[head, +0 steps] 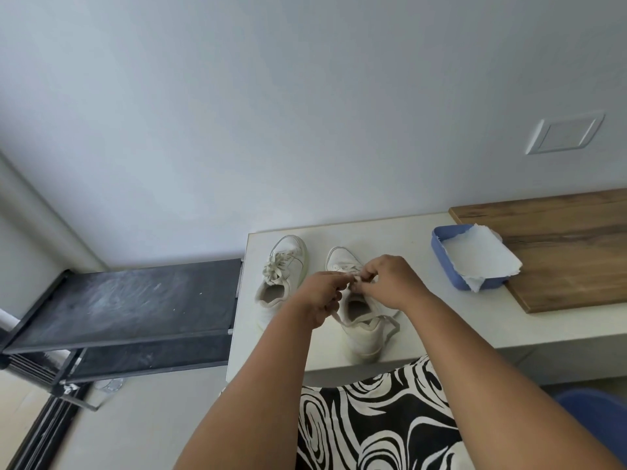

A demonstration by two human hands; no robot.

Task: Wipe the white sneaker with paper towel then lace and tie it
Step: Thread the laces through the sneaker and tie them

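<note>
Two white sneakers stand side by side on the white table (pixel 458 320), toes toward the wall. The left sneaker (pixel 283 273) is laced and tied with a bow. Both my hands work over the tongue of the right sneaker (pixel 361 330). My left hand (pixel 320 295) and my right hand (pixel 386 281) each pinch a piece of its white shoelace (pixel 390 325), fingertips close together. Loose lace ends trail around the heel opening. My hands hide the eyelets.
A blue tray (pixel 441 252) holding a sheet of paper towel (pixel 475 259) sits to the right, partly on a wooden board (pixel 559 252). A black shelf rack (pixel 135 303) stands left of the table. The wall is close behind the shoes.
</note>
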